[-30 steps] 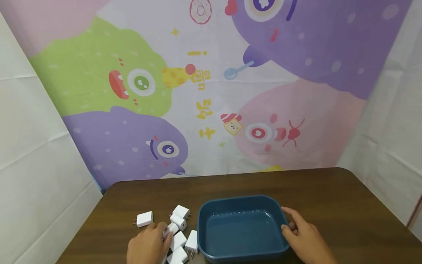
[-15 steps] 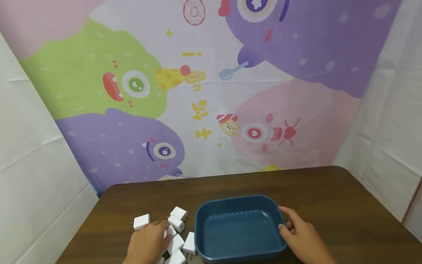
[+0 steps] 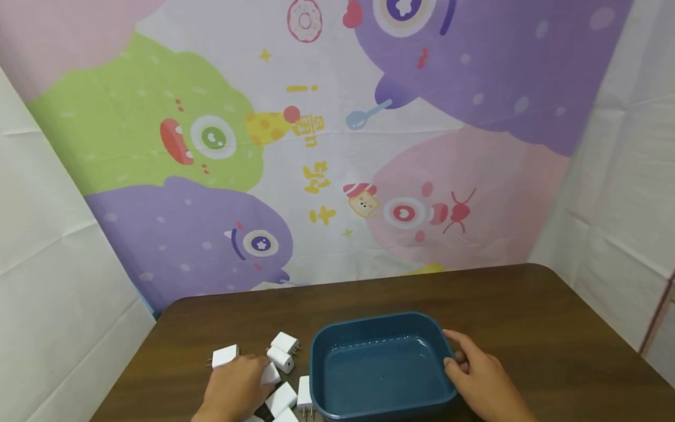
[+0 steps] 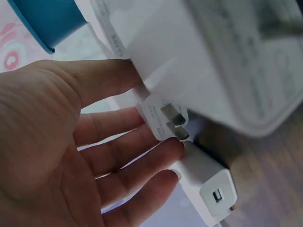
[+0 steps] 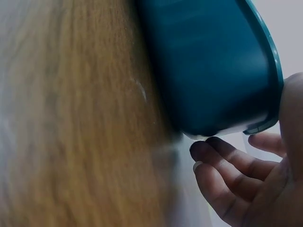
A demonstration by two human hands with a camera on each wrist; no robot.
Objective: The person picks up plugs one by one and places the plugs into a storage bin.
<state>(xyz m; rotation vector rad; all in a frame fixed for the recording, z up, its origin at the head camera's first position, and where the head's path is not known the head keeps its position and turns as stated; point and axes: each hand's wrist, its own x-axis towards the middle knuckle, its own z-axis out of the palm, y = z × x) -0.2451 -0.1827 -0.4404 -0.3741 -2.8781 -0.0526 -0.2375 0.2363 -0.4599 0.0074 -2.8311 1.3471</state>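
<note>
My left hand reaches down over a loose group of white charger plugs, left of a blue plastic tub. Between its thumb and fingers is one charger plug; in the left wrist view the two metal prongs of this plug point toward the camera. Close in front of that camera looms another big white plug, and a plug with a USB port lies beyond the fingertips. My right hand holds the tub's right side, thumb at the rim, the other fingers curled by the outer wall.
A single white plug lies left of the group. Two plugs sit behind my left fingers, and one stands against the tub's left wall. The dark wooden table ends at a cartoon-printed cloth.
The head view has shifted slightly, moving the scene left. Several plugs beside my left hand have been nudged toward the near edge. My right hand stays at the tub.
</note>
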